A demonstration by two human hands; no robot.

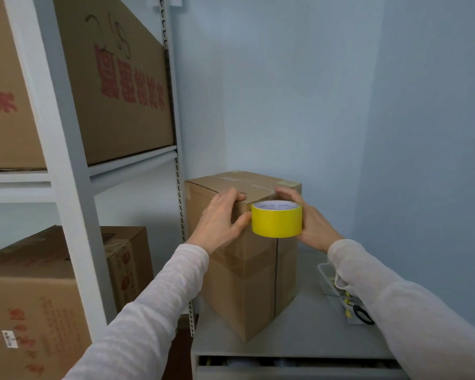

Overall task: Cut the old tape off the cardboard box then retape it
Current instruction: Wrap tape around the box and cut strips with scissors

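— Where is the cardboard box [244, 272]?

— Standing upright on the grey tabletop [307, 333], turned so one vertical corner faces the camera, close to the pale blue wall. A strip of old tape [251, 187] runs across its closed top flaps and folds over the near top edge.

— And the new tape?

— A yellow tape roll [276, 222] is held against the upper part of the box's front, just under that edge, with its open core facing up.

— What are the hands doing?

— The right hand [311, 224] is clamped round the roll from the right, fingers curled over its far side. The left hand [221, 218] grips the box's top edge: its fingers are bent over onto the lid and its thumb lies on the side face, the tip right beside the roll. I cannot tell whether the thumb touches the roll. Both arms wear light long sleeves.

— Anything else on the tabletop?

— To the right, partly behind the right sleeve, sits a shallow clear tray [324, 275], and black-handled scissors [364, 315] lie by it. What else is in the tray is too hidden to make out. Below the tabletop's front edge a drawer [285, 364] stands slightly open.

— And to the left?

— A white metal shelf rack [74, 187] holds large cartons with red print, one on the upper shelf [115, 91] and others lower down [39, 297].
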